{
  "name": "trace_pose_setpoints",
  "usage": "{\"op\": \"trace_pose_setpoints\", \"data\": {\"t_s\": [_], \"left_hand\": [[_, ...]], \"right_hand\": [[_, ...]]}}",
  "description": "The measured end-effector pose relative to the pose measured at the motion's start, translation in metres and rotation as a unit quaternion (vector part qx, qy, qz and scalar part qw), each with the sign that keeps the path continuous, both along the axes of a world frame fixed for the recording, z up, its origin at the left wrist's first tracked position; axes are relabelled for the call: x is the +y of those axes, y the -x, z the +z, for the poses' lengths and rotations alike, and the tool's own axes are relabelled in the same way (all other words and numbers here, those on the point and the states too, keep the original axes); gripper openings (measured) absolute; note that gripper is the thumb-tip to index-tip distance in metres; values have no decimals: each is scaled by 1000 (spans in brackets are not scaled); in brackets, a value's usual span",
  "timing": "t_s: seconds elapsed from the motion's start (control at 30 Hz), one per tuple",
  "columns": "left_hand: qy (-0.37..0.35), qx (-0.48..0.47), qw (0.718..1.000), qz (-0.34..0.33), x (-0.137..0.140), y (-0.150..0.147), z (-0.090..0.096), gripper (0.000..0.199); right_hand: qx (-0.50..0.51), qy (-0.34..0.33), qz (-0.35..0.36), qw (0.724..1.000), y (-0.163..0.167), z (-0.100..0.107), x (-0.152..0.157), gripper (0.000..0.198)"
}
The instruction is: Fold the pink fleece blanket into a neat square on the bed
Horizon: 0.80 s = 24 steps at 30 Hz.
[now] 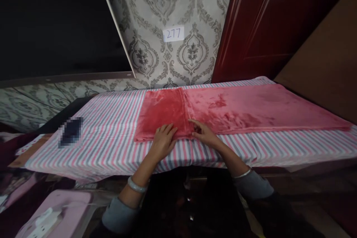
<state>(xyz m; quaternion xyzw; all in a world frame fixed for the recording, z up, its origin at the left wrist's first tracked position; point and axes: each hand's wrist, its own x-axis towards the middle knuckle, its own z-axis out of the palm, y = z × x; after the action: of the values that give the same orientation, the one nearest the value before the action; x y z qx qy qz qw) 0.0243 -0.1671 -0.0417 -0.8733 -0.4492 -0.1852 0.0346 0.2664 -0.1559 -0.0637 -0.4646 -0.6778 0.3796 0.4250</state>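
Note:
A red plush blanket lies lengthwise across a striped cloth. Its left end is folded over into a thicker, darker red panel. My left hand rests on the front edge of that panel, palm down with its fingers stretched out. At the panel's right edge, where the fold meets the flat part, is my right hand. Its fingers are apart and bent, the fingertips touching the blanket by the fold, and I see nothing held between them.
Pink, grey and white striped cloth covers the table. A blurred-out dark object lies on its left side. Behind are a large black screen, patterned wallpaper with a "277" label, and a dark red door. A power strip sits at lower left.

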Motion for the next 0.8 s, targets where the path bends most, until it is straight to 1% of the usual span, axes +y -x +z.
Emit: {"op": "trace_pose_setpoints", "data": {"t_s": [0.1, 0.17, 0.2, 0.27, 0.37, 0.5, 0.57, 0.67, 0.8], "left_hand": [[13, 3, 1000, 3, 4, -8, 4, 38], [19, -4, 1000, 6, 6, -13, 7, 38], [22, -8, 1000, 6, 8, -15, 9, 38], [32, -20, 999, 0, 10, -18, 12, 38], [60, -54, 997, -15, 14, -17, 13, 33], [103, -114, 988, -30, 21, -13, 13, 29], [122, -141, 982, -34, 25, -13, 13, 28], [139, -164, 976, -39, 31, -14, 13, 24], [159, -190, 968, -40, 35, -14, 14, 21]], "right_hand": [[16, 11, -10, 1000, -1, 4, -3, 42], [6, 7, -21, 1000, -2, 7, -6, 29], [-3, 4, -22, 1000, -3, 8, -8, 26], [-16, -2, -17, 1000, -5, 8, -11, 27], [-12, -14, -10, 1000, -7, 4, -16, 34], [-17, -50, -8, 999, -8, -2, -20, 43], [-31, -60, -5, 998, -8, -1, -19, 43], [-56, -66, -15, 996, -6, 1, -14, 36], [-76, -83, -48, 992, -1, 1, -8, 20]]}}
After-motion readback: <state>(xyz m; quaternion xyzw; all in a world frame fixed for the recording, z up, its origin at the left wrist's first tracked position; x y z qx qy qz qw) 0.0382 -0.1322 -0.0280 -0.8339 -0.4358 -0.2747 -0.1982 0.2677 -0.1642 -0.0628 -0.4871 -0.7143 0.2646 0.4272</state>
